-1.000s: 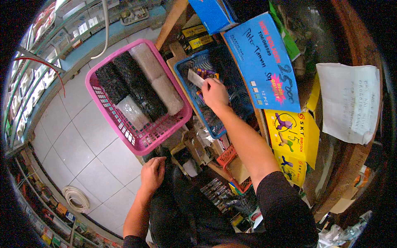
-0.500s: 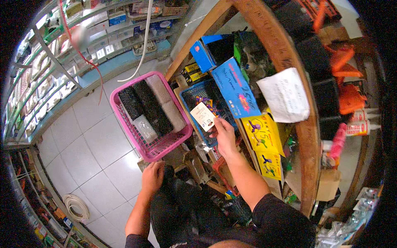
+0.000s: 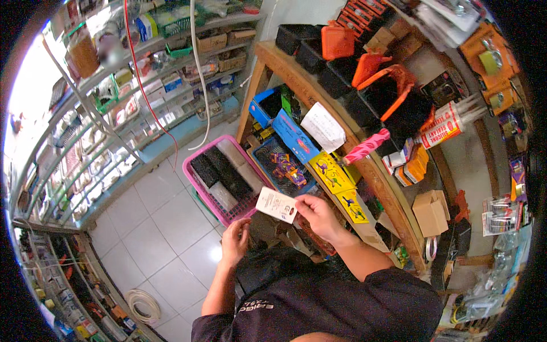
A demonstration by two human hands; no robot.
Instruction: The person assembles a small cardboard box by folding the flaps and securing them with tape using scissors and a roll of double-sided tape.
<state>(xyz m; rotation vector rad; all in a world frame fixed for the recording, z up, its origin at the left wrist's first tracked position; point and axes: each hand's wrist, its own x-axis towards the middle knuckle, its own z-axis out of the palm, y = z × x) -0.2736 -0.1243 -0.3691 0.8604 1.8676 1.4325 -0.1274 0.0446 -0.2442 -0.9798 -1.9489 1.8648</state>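
Note:
My right hand (image 3: 321,218) pinches the corner of a small white card (image 3: 276,205) with print and a small dark mark on it. The card is held flat over the near corner of a pink plastic basket (image 3: 190,181). Beside that basket's near edge is my left hand (image 3: 234,241), its fingers loosely bent, with nothing visible in it. Black bundles (image 3: 225,171) and pale packs lie inside the basket. Just right of it, a blue basket (image 3: 264,153) holds small purple and orange packets (image 3: 288,169).
A wooden shelf frame (image 3: 342,122) runs along the right, with a blue box (image 3: 293,135) and yellow boxes (image 3: 333,172) below it. Black bins (image 3: 335,80) stand on top. Stocked racks line the left. A coiled white cable (image 3: 142,306) lies on the tiled floor (image 3: 151,233).
The view has tilted up and shifted. My right hand has brought the card from over the blue basket back toward me. My left hand has lifted off my leg area.

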